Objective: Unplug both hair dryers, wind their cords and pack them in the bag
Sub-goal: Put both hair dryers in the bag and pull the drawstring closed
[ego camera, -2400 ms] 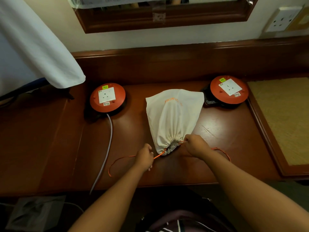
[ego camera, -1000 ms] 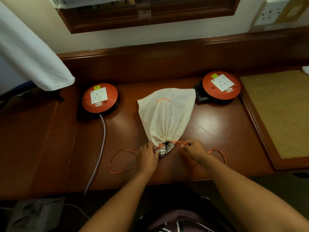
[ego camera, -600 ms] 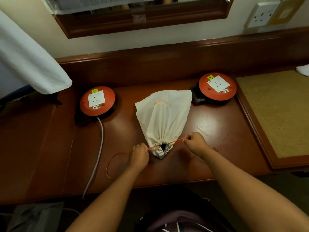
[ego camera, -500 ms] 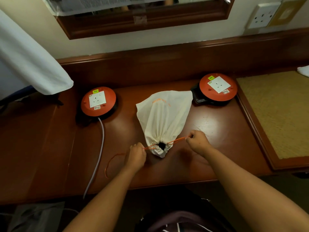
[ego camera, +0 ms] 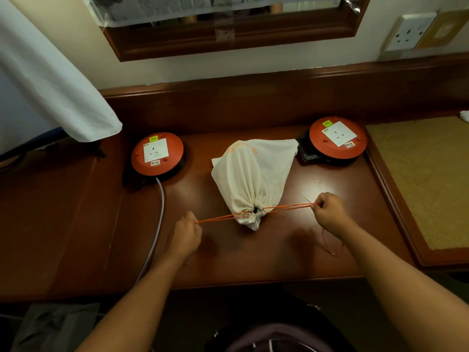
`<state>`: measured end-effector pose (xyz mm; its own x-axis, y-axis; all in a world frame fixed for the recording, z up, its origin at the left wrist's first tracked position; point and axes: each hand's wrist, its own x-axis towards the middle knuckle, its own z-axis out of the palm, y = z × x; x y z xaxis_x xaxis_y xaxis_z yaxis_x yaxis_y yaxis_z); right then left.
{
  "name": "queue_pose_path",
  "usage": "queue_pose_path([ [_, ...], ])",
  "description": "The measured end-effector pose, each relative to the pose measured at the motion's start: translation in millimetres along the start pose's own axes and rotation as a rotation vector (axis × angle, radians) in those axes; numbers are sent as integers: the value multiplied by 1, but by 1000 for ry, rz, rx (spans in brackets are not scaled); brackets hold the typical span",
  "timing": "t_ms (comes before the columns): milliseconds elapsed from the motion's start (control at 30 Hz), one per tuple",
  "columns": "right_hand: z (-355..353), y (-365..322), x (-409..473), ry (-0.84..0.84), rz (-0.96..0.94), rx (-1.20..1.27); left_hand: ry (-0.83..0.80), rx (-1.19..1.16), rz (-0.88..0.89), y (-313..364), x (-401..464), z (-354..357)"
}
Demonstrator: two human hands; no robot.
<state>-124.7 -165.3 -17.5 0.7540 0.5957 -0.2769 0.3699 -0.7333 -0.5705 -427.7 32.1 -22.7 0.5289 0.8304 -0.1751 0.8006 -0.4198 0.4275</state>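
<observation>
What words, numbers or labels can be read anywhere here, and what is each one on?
"M4": handwritten on the yellow sticker of the left cord reel.
"5 METERS": small label on that reel; the line beneath is too small to read.
Right cord reel: its yellow sticker and small label are too blurred.
Bag: orange print, creased, unreadable.
Newspaper above: too blurred.

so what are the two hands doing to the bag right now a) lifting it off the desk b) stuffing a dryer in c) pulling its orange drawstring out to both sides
c: the left hand and right hand each pinch the orange drawstring, stretched taut from the cinched mouth of the bag.
</observation>
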Motion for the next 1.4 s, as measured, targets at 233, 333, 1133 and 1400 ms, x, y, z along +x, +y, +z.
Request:
queue_pose_path([
  [233, 0, -2, 4, -26, 16, -64, 20, 12, -27, -5, 2, -13],
  [333, 7, 4, -1, -49, 51, -93, -45, 83, -38, -8, -8, -5],
  [1133, 75, -66, -21, -313, 828, 1508, 186, -492, -279, 47, -62, 61],
  [1400, 60, -69, -22, -139, 712, 1504, -503, -1317, -907, 61, -39, 58],
])
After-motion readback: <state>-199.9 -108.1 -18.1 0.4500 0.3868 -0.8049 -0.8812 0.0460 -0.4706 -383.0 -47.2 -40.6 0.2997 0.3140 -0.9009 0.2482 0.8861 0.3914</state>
